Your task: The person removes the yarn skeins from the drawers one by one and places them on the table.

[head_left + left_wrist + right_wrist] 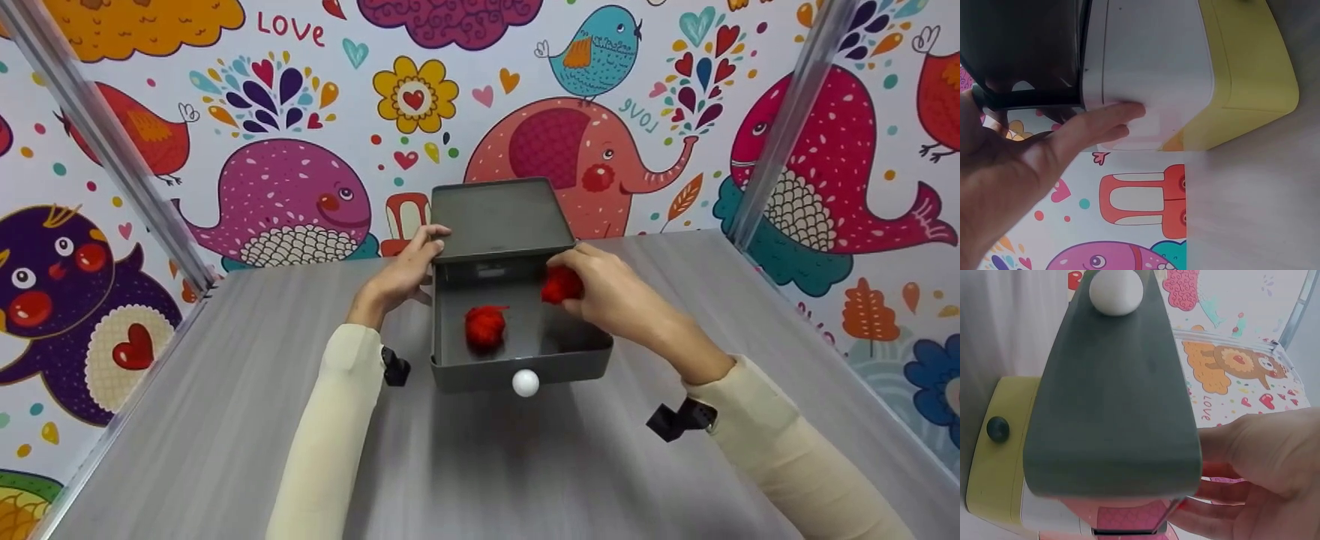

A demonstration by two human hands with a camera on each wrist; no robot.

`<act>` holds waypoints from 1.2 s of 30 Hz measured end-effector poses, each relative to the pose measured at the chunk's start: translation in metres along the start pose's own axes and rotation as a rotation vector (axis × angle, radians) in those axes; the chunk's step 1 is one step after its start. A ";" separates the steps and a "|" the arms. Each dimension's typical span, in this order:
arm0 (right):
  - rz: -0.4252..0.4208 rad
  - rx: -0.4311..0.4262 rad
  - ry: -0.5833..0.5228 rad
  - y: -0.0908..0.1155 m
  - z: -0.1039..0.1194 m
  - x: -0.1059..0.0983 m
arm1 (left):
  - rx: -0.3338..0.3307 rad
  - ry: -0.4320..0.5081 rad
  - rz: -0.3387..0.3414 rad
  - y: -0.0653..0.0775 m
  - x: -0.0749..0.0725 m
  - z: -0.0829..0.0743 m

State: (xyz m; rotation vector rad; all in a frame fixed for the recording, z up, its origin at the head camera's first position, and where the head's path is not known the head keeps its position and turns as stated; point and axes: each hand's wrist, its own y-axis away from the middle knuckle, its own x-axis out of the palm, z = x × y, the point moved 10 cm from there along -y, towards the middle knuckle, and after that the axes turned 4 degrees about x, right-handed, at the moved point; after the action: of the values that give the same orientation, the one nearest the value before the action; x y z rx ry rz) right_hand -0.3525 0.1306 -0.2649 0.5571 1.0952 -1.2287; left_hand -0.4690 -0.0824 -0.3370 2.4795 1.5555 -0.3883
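A small chest of drawers has a grey top and a grey drawer pulled out toward me, with a white knob on its front. Inside it lies a red yarn ball. My right hand pinches a second red yarn ball over the drawer's right side. In the right wrist view, the drawer front hides most of what my right fingers hold. My left hand rests against the chest's left side, its extended fingers touching the white section.
Below the grey drawer, the chest has a white section and a yellow drawer with a dark knob. It stands on a grey wood-grain table, close to a wall printed with cartoon animals. Metal posts stand at the corners.
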 end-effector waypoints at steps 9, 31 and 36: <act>-0.142 0.050 -0.078 -0.005 -0.022 -0.027 | 0.009 0.034 0.007 0.000 0.002 0.000; -0.347 0.096 0.131 -0.038 -0.116 -0.014 | -0.002 0.023 -0.003 0.000 0.000 0.000; -0.296 0.119 0.108 -0.052 -0.133 -0.003 | -0.001 0.023 -0.002 0.001 -0.001 -0.001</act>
State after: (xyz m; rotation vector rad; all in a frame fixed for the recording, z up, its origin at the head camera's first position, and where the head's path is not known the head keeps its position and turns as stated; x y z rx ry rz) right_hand -0.4482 0.2279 -0.3077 0.5710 1.2322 -1.5430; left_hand -0.4687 -0.0829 -0.3357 2.4907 1.5664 -0.3607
